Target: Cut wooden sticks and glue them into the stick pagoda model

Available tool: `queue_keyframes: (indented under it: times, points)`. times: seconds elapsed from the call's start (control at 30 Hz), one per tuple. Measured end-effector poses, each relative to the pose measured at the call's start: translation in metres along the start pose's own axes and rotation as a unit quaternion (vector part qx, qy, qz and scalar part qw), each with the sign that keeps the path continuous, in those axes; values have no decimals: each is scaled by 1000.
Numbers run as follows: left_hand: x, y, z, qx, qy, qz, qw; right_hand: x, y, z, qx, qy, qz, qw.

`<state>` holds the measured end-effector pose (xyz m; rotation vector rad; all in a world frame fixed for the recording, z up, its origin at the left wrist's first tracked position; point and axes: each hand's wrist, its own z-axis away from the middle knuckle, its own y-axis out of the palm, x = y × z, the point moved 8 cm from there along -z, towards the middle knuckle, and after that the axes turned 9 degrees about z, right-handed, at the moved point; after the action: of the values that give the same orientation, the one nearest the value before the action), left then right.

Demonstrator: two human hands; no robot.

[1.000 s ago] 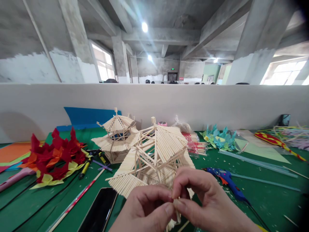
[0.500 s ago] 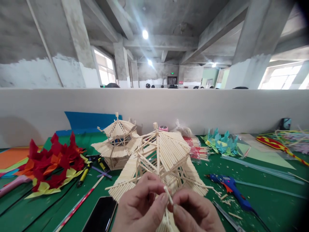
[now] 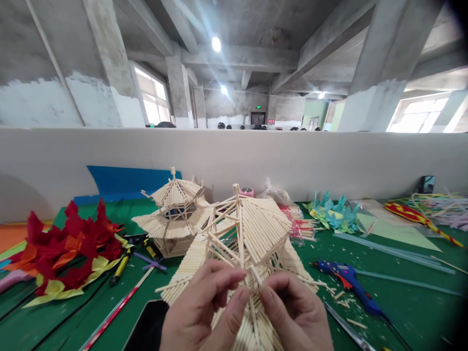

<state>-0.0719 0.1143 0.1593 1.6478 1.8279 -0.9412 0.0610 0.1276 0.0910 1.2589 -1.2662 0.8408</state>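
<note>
Fingertips of the left hand (image 3: 204,309) and right hand (image 3: 292,312) pinch 1 short wooden stick (image 3: 255,275) at lower centre, against the stick pagoda (image 3: 244,234). Both wrists are cut off by the bottom edge. A phone (image 3: 148,326) sits half-hidden lower left; a blue glue gun (image 3: 347,282) lies right.

green table (image 3: 420,307) | 2 stick pavilions (image 3: 244,234) | paper flowers (image 3: 69,246) | blue glue gun (image 3: 351,282) | phone (image 3: 148,326)
</note>
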Motion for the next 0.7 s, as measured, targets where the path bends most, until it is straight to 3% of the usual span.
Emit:
queue_keyframes:
  times: [0.13, 0.33, 0.53, 0.7]
  points:
    - [-14, -12, 2, -32, 119, -169, 978, -4, 2, -9, -1, 5, -7, 1000]
    - [-12, 0, -3, 39, 222, -248, 942, -10, 10, -13, -10, 29, -54, 998]
    - [-11, 8, -2, 50, 287, -276, 916, -21, 14, -16, -4, 46, -88, 995]
    - [-3, 12, -1, 58, 279, -297, 911, -29, 18, -20, 13, 57, -107, 992]
